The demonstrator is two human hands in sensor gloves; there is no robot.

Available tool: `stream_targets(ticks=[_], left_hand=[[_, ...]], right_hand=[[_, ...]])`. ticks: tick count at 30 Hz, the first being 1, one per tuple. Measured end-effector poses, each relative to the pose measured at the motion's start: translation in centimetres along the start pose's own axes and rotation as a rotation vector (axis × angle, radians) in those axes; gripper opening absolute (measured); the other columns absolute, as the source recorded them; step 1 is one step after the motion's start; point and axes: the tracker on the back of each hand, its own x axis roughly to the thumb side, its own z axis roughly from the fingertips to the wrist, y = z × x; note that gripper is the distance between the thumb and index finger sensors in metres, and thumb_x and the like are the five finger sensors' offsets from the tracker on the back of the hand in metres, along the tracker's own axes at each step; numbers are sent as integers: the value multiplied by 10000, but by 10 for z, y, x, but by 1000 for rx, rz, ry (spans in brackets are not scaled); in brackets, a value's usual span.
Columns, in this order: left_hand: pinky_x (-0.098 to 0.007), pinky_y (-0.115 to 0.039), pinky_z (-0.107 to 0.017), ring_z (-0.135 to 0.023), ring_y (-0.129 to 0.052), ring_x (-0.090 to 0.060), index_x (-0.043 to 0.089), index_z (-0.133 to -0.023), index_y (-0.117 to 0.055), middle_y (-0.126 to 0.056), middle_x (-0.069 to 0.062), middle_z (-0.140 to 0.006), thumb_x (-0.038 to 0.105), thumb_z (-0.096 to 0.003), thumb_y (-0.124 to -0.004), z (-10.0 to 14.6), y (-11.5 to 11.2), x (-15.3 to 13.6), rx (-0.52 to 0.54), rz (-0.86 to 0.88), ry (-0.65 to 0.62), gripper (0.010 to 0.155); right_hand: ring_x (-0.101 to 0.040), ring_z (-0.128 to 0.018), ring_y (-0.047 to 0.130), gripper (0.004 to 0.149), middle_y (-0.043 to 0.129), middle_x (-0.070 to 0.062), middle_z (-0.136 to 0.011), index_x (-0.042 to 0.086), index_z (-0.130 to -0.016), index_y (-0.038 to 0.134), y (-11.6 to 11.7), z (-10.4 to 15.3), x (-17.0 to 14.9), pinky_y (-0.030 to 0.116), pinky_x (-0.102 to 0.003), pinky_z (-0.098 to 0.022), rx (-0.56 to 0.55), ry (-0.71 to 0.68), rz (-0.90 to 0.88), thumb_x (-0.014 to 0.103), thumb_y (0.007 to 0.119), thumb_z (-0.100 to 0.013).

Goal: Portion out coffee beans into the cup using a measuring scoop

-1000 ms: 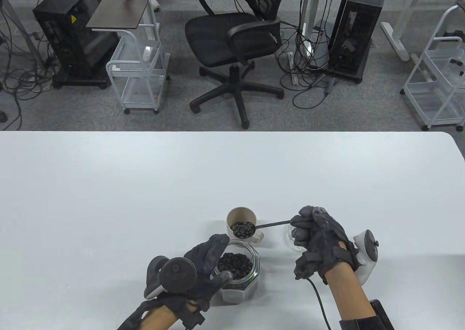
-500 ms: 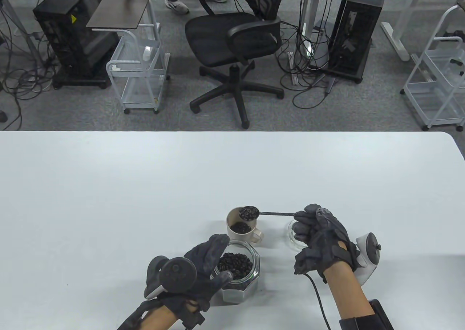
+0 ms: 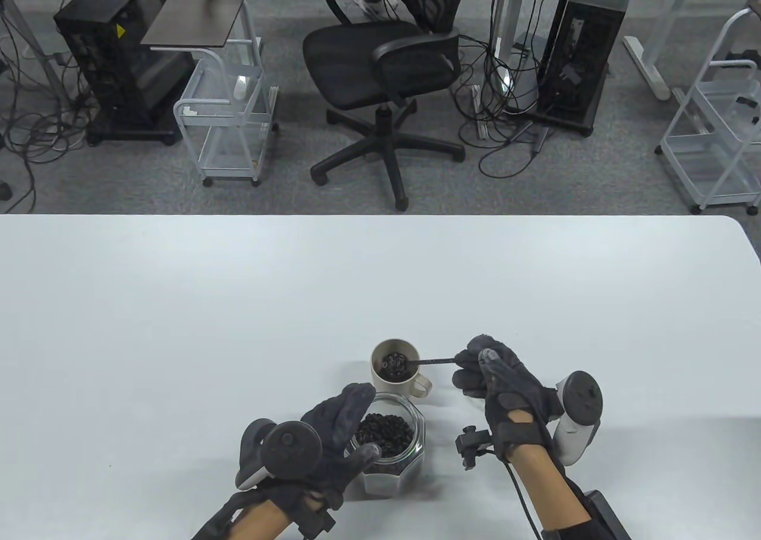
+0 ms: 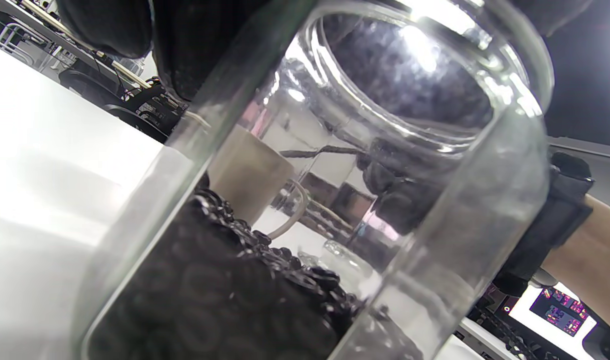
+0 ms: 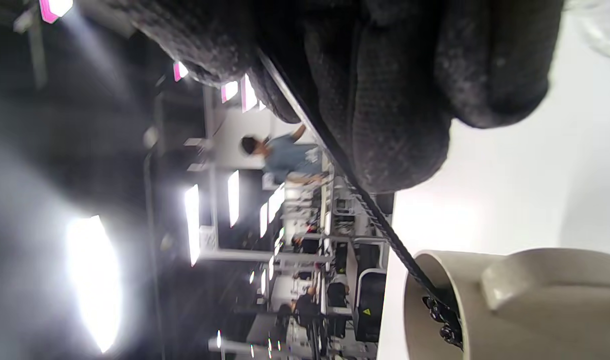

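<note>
A beige handled cup (image 3: pixel 380 379) stands on the white table (image 3: pixel 238 326) with dark coffee beans inside. The scoop's bowl (image 3: pixel 395 363) is tipped down into the cup's mouth, with beans clinging to it (image 5: pixel 442 310). My right hand (image 3: pixel 475 370) grips the thin dark scoop handle (image 3: pixel 437 360) just right of the cup, its fingers (image 5: pixel 400 100) curled round it. Nearer to me, my left hand (image 3: pixel 348 427) wraps round the open glass jar (image 3: pixel 392 474), which is about half full of beans (image 3: pixel 385 434). That jar (image 4: pixel 485 225) fills the left wrist view.
A clear glass piece (image 5: pixel 605 30) lies on the table by my right hand, hidden under it in the table view. Beyond the table's far edge stand an office chair (image 3: pixel 380 64), wire carts (image 3: pixel 229 123) and computer towers (image 3: pixel 113 52).
My right hand has moved left and rolled over, tipping the loaded scoop from above the cup's rim down into the cup. The left hand and jar have stayed put.
</note>
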Motion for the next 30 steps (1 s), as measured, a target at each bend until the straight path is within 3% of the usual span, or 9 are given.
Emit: stream_targets(ticks=[7,10,13,17,21,26,30], left_hand=[[-711,-556,-675,-990,-709,-545,151,-1119,-398,-551,-222,-1149,724,-420,-550,0,0,0,-1,-3,2,917],[-711,-556,-674,-988,-710,-546,152,-1118,-399,-552,-224,-1148,722,-420,-552,0,0,0,-1,-1,1,914],[-711,-555,-675,-990,-708,-545,153,-1119,-399,-549,-224,-1149,723,-421,-550,0,0,0,-2,-3,1,914],[-712,-556,-674,-990,-709,-545,150,-1119,-399,-553,-223,-1148,723,-421,-550,0,0,0,-2,-4,2,916],[-711,-556,-675,-990,-707,-547,153,-1119,-398,-552,-222,-1148,723,-421,-550,0,0,0,-2,-3,2,914],[-712,-556,-674,-988,-710,-547,152,-1119,-398,-553,-223,-1148,724,-420,-550,0,0,0,-2,-4,2,916],[-711,-557,-675,-987,-712,-546,152,-1118,-399,-552,-223,-1148,723,-420,-551,0,0,0,-2,-4,2,915]], right_hand=[[-483,-609,982,443,837,-267,-837,109,-919,775,31,12,37,773,-604,-458,208,-434,396,299,765,-519],[-482,-615,982,443,840,-261,-841,112,-919,776,41,19,47,761,-617,-471,254,-561,542,299,765,-518],[-473,-613,988,443,848,-252,-839,118,-918,778,45,22,50,764,-616,-473,257,-604,598,305,764,-516],[-482,-588,991,447,859,-260,-819,102,-909,786,39,20,48,763,-620,-458,212,-565,485,307,768,-513],[-469,-551,1007,447,877,-259,-791,94,-897,795,21,14,45,779,-608,-432,59,-462,323,317,766,-510],[-453,-498,1017,443,896,-259,-749,82,-876,805,-8,10,32,791,-590,-404,-156,-223,-84,333,763,-513],[-421,-473,1021,435,900,-243,-729,82,-865,797,-22,8,21,801,-566,-394,-210,-79,-310,352,741,-529]])
